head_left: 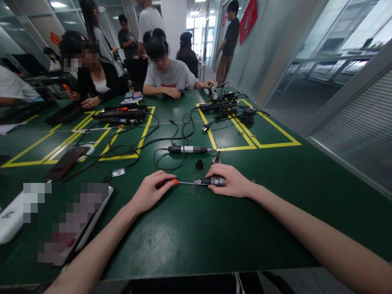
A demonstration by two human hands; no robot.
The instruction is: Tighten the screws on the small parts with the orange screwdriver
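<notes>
Hands at work on our green table (196,237).
Our left hand (150,192) grips a screwdriver (176,182); our right hand (231,179) clasps a dark cylindrical tool part (214,181) touching its tip.

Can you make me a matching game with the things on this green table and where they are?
Things:
1. screwdriver with the orange handle
2. small dark cylinder part
3. silver and black pen-shaped tool
4. small black cap

Places:
A. lying alone on the table with a black cable coming out of its left end
B. in the fingers of the left hand
C. sitting loose on the table just behind the right hand
D. held in the right hand, with the screwdriver's tip pointing into it

Pairs: 1-B, 2-D, 3-A, 4-C
</notes>
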